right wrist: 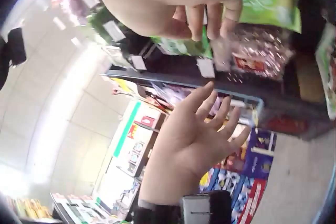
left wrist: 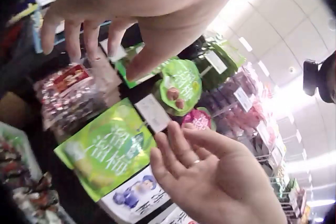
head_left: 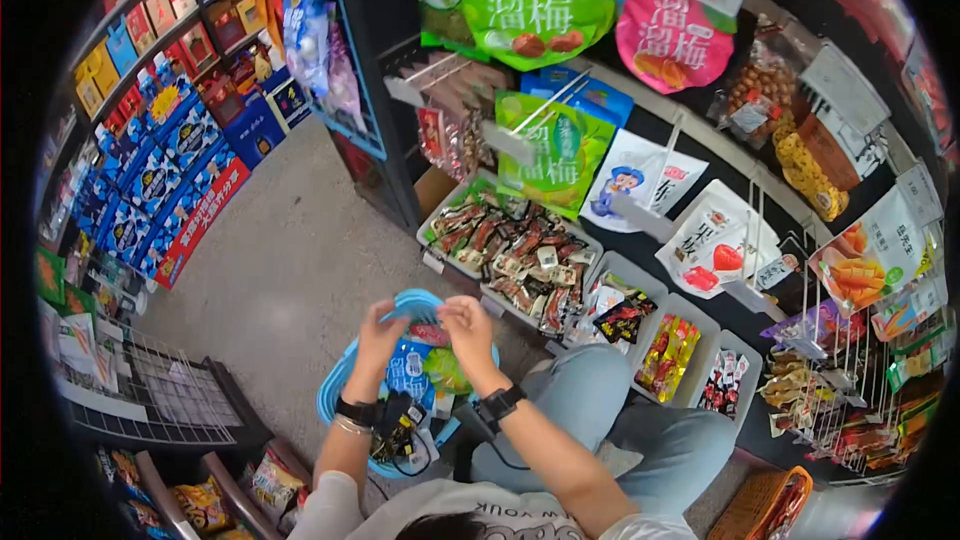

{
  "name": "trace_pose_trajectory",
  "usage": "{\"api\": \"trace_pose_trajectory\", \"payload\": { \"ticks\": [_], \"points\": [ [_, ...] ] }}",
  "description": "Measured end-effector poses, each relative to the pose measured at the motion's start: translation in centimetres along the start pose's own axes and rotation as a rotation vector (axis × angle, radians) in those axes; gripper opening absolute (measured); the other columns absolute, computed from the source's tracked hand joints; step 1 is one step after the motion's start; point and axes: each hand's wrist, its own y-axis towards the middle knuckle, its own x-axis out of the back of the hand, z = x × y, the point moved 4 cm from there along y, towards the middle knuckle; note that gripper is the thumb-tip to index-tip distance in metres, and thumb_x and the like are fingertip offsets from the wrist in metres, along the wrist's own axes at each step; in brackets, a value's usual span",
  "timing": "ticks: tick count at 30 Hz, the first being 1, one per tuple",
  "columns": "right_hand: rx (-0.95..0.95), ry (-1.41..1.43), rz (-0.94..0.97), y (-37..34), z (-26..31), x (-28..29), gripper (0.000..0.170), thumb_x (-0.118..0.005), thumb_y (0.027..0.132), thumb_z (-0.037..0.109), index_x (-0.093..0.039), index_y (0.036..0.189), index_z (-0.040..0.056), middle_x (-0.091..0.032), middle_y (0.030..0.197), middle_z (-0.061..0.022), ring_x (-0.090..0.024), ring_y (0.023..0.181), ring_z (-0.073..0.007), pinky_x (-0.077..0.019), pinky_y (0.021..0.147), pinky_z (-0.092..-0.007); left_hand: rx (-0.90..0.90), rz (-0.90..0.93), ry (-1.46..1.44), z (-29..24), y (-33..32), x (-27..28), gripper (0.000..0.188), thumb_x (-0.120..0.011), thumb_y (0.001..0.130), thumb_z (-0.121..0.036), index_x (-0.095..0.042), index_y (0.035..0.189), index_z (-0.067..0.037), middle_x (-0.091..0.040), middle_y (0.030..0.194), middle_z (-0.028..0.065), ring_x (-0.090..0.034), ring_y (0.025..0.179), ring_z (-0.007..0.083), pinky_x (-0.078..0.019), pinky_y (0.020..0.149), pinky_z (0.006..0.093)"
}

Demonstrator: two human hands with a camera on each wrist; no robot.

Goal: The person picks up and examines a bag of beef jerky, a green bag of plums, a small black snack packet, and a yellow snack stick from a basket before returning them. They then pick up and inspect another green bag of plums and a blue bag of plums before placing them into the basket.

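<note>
Both hands hover over a blue plastic basket (head_left: 328, 398), palms roughly facing each other and a gap between them. My left hand (head_left: 378, 342) has loosely spread fingers and holds nothing; its wrist carries a dark band. Level with it, my right hand (head_left: 470, 340) has softly bent fingers, likewise holding nothing in the right wrist view. Inside the basket lie a blue snack pack (head_left: 403, 370), a green pack (head_left: 446, 372), a pinkish pack (head_left: 430, 335) and black cables (head_left: 400, 430). The forearms partly hide the basket's contents.
Grey bins of small wrapped snacks (head_left: 525, 255) line the shelf foot on the right. Above them hang green snack bags (head_left: 555, 150) and white pouches (head_left: 640, 180) on hooks. A wire rack (head_left: 170, 390) stands left, and blue boxes (head_left: 150, 190) are stacked beyond the floor.
</note>
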Motion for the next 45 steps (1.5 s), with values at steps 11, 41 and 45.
{"api": "trace_pose_trajectory", "payload": {
  "ticks": [11,41,45],
  "points": [
    [-0.277,-0.662,0.005,-5.4,-19.3,7.8,0.019,-0.060,0.079,0.007,-0.061,0.097,0.0024,-0.066,0.089,-0.0122,-0.064,0.078,-0.0206,-0.0498,0.069,-0.0306,0.346,-0.239,0.410,23.9,-5.4,4.1,0.061,-0.076,0.069,-0.028,-0.056,0.117,0.003,-0.060,0.115,0.0219,-0.057,0.107,0.0322,-0.0450,0.091,0.0380],
    [-0.535,-0.726,-0.120,-4.1,-20.2,9.9,0.040,-0.066,0.079,0.016,-0.054,0.114,0.0003,-0.062,0.110,-0.0176,-0.062,0.096,-0.0245,-0.0478,0.079,-0.0332,0.684,-0.143,0.061,23.3,-3.4,-1.6,0.023,-0.070,0.082,-0.026,-0.066,0.089,-0.005,-0.063,0.080,0.0045,-0.058,0.072,0.0182,-0.0476,0.065,0.0334],
    [-0.782,-0.456,-0.091,-4.2,-22.4,9.6,0.042,-0.064,0.086,0.030,-0.054,0.115,0.0011,-0.062,0.107,-0.0126,-0.062,0.096,-0.0233,-0.0485,0.081,-0.0344,0.731,0.024,-0.323,13.8,-4.7,0.5,0.017,-0.061,0.090,-0.020,-0.060,0.103,-0.009,-0.060,0.097,0.0029,-0.057,0.094,0.0155,-0.0503,0.078,0.0374]
  ]
}}
